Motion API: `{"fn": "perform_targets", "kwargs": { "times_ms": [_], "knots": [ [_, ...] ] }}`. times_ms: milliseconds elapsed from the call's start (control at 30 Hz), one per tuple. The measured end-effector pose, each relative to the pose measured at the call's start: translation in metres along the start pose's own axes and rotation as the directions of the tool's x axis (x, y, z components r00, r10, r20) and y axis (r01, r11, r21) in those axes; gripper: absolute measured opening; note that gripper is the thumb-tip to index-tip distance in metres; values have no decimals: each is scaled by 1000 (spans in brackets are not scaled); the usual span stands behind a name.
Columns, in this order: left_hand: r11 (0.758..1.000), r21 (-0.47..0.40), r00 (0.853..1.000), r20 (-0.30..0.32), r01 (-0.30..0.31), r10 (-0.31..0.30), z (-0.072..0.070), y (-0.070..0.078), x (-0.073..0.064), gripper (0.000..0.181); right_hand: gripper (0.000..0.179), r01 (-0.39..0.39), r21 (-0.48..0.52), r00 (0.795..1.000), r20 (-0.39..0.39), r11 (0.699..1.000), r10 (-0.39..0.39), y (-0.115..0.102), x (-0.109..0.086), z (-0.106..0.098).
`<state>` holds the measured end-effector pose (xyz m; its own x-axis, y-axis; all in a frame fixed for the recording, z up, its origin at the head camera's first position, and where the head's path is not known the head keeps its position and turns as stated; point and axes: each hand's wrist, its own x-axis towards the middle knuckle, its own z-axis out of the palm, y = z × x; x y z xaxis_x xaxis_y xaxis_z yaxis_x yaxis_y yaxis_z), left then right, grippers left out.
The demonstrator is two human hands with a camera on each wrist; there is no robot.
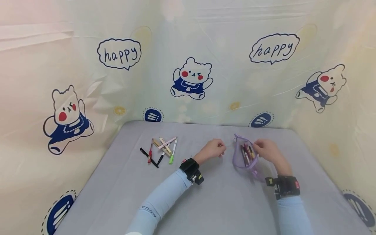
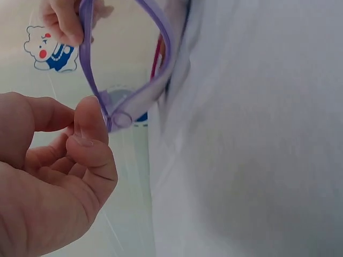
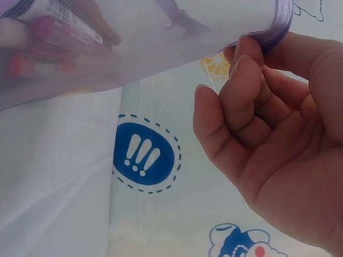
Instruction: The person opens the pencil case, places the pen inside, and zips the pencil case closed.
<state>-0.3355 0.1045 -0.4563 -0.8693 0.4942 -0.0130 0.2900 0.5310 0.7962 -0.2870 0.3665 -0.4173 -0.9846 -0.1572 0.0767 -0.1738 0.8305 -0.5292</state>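
Observation:
My right hand (image 1: 265,150) pinches the rim of a purple mesh pencil case (image 1: 234,156) between thumb and fingers. The zip opening gapes, and several pens (image 1: 246,154) lie inside. In the right wrist view, the fingertips grip the purple edge (image 3: 278,32), with a marker (image 3: 64,32) showing blurred through the mesh. Left of the case, apart from it in the head view, is my left hand (image 1: 211,150). Its fingers are loosely curled, thumb near the index finger, and nothing shows between them. In the left wrist view, the left hand (image 2: 59,176) appears beside the case's zip end (image 2: 119,120).
On the table's left side lies a loose pile of pens: a black pen (image 1: 145,152), a red pen (image 1: 150,152), a pink one (image 1: 166,143), a green-and-white one (image 1: 173,151) and others. A grey cloth covers the table (image 1: 117,195). A printed curtain (image 1: 223,65) surrounds it.

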Motion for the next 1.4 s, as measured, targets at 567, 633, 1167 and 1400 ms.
{"fn": "perform_targets", "kwargs": {
  "times_ms": [567,633,1167,1400],
  "knots": [
    [982,177,990,-133,71,-47,-51,-31,-26,18,24,-1,-23,1000,-3,1000,1,-4,-2,1],
    [975,209,988,-146,76,-46,-55,-35,-28,18,24,-7,-24,1000,-1,1000,7,-5,-2,1],
    [875,449,966,-248,180,-71,-90,-80,-48,11,23,3,-14,1000,-5,1000,-3,-2,-4,3],
    [841,501,962,-264,202,-73,-97,-92,-56,11,24,5,-18,1000,-9,1000,-5,-2,-3,1]
  ]
}}
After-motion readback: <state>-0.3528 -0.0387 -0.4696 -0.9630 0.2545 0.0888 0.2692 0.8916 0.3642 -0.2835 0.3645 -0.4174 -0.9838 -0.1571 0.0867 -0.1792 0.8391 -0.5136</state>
